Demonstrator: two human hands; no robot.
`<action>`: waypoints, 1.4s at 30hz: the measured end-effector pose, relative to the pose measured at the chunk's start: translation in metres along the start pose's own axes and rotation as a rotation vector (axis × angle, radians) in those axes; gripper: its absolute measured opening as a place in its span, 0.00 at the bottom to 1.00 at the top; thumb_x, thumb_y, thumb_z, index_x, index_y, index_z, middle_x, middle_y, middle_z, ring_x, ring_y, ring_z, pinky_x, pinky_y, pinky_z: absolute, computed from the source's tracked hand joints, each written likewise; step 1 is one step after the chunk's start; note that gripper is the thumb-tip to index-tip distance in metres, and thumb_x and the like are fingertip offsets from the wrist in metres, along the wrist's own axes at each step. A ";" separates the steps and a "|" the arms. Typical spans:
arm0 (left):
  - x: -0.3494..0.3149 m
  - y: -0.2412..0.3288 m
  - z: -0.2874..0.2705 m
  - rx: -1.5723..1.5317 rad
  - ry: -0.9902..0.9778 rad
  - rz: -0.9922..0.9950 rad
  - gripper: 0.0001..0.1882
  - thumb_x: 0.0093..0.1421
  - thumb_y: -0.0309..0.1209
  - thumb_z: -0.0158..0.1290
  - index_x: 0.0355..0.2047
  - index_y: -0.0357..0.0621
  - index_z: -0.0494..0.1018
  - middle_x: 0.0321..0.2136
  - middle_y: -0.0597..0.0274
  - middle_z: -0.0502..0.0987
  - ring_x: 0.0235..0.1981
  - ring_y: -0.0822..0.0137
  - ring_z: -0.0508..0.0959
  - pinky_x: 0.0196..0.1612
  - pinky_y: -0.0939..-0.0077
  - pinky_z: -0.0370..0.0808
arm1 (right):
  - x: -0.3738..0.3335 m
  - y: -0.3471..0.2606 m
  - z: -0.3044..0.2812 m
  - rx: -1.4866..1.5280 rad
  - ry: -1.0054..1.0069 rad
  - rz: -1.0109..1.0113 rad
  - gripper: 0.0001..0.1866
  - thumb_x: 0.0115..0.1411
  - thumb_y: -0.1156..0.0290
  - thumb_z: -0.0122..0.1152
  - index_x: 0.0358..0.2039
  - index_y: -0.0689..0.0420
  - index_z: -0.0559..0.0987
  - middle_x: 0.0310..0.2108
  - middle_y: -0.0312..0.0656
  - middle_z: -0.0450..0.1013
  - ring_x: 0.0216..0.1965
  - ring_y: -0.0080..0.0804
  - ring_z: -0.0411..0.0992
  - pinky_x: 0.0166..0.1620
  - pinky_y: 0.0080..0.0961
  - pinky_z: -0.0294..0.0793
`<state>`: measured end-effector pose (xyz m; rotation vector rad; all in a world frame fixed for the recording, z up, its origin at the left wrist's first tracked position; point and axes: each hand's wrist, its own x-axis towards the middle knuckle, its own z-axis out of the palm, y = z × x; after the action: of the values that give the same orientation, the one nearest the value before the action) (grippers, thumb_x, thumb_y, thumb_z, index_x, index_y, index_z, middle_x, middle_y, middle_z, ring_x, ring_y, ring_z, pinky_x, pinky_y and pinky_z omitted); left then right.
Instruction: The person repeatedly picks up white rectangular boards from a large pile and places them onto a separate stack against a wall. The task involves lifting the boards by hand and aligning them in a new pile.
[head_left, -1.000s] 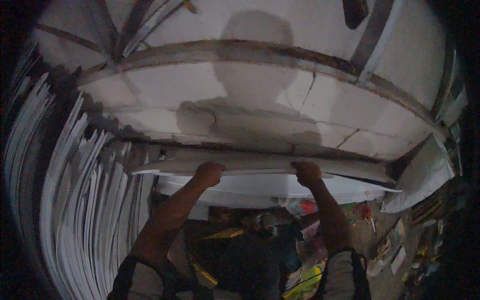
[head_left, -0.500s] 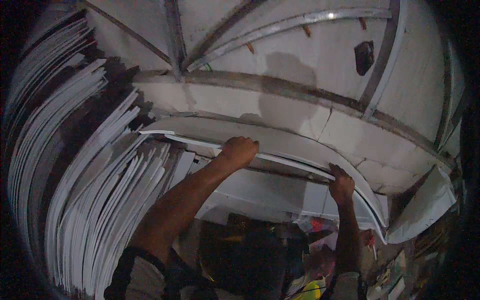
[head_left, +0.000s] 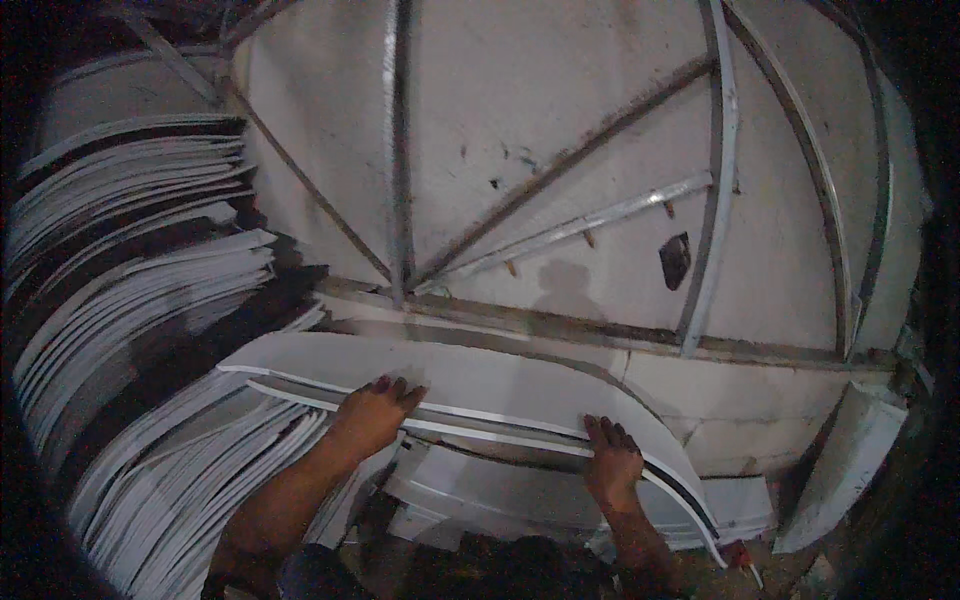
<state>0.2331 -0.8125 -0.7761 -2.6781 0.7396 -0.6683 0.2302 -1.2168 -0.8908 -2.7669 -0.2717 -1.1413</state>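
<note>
Two long white boards lie close together across the view, a wide back board (head_left: 480,375) and a front board (head_left: 520,437) seen mostly as a thin pale edge. A narrow dark gap runs between them. My left hand (head_left: 375,418) is closed over the boards' near edges, left of their middle, knuckles up. Farther right, my right hand (head_left: 613,462) grips the same edges, with its fingers curled over the top. The thumbs and the undersides of the boards are hidden. The boards' left end reaches over a stack of thin white boards (head_left: 215,500).
More stacked white boards (head_left: 140,310) fill the left side. Ahead stands a pale wall (head_left: 560,120) with metal struts (head_left: 397,150) and a low ledge (head_left: 730,410). A white bent sheet (head_left: 840,470) leans at the right. Another pale panel (head_left: 470,490) lies below the held boards.
The view has tilted upward, showing more wall. Both hands keep hold of the boards, whose left end now overlaps the stack on the left more than before.
</note>
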 end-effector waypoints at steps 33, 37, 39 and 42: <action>-0.503 -0.092 -0.328 0.589 0.442 -1.091 0.41 0.46 0.21 0.67 0.64 0.57 0.74 0.62 0.51 0.75 0.63 0.47 0.75 0.59 0.56 0.78 | 0.138 -0.550 -0.224 0.726 0.566 -0.735 0.44 0.41 0.79 0.72 0.63 0.41 0.76 0.60 0.44 0.75 0.58 0.50 0.75 0.61 0.45 0.74; -0.529 -0.093 -0.322 0.711 0.423 -1.117 0.45 0.45 0.11 0.56 0.65 0.56 0.72 0.62 0.51 0.75 0.64 0.48 0.73 0.61 0.56 0.77 | 0.153 -0.601 -0.206 0.757 0.754 -0.754 0.45 0.42 0.78 0.73 0.65 0.40 0.75 0.60 0.42 0.75 0.59 0.48 0.75 0.61 0.47 0.73; -0.555 -0.098 -0.300 0.691 0.408 -1.106 0.46 0.44 0.08 0.52 0.65 0.56 0.72 0.62 0.51 0.75 0.65 0.48 0.72 0.63 0.56 0.76 | 0.145 -0.630 -0.186 0.778 0.812 -0.777 0.43 0.44 0.77 0.72 0.64 0.39 0.76 0.60 0.41 0.76 0.59 0.47 0.75 0.61 0.48 0.73; -0.594 -0.111 -0.250 0.675 0.308 -1.189 0.46 0.44 0.10 0.55 0.66 0.55 0.70 0.63 0.49 0.74 0.64 0.47 0.73 0.63 0.55 0.75 | 0.132 -0.675 -0.135 0.777 0.825 -0.828 0.37 0.49 0.76 0.69 0.62 0.40 0.79 0.60 0.41 0.76 0.59 0.47 0.74 0.61 0.46 0.72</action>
<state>-0.2994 -0.4350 -0.7332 -2.1216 -0.9983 -1.2781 0.0828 -0.5697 -0.6644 -1.3441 -1.4237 -1.7019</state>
